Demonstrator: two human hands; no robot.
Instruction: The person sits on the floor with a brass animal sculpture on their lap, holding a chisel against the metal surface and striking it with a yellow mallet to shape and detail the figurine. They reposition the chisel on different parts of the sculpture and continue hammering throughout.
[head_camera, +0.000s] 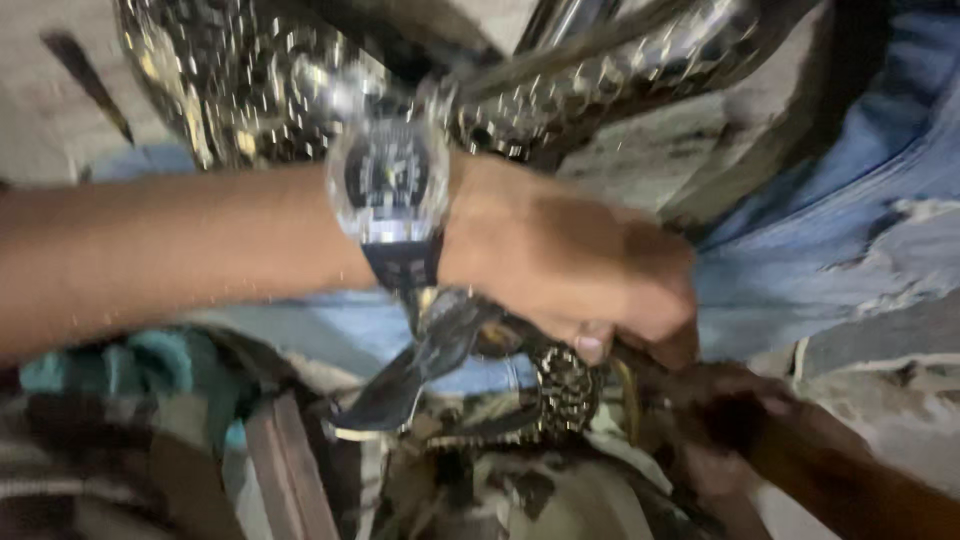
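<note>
My left hand (570, 260) reaches in from the left, a large wristwatch (390, 185) on its wrist. Its fingers are curled down around a dark, narrow metal part (630, 365) that is mostly hidden under them. Just below the knuckles sits a small toothed gear (565, 388) on greasy machinery. My right hand (730, 420), dark with grease, comes up from the lower right and meets the same spot. It is blurred, so its grip is unclear. A dark curved cover (410, 375) hangs below the left wrist.
Wet, shiny chrome machine parts (250, 80) fill the top, with a chrome tube (600, 45) running to the upper right. Blue cloth (880, 150) lies at the right, over rough grey concrete (890, 350). Checked fabric (90, 440) fills the lower left.
</note>
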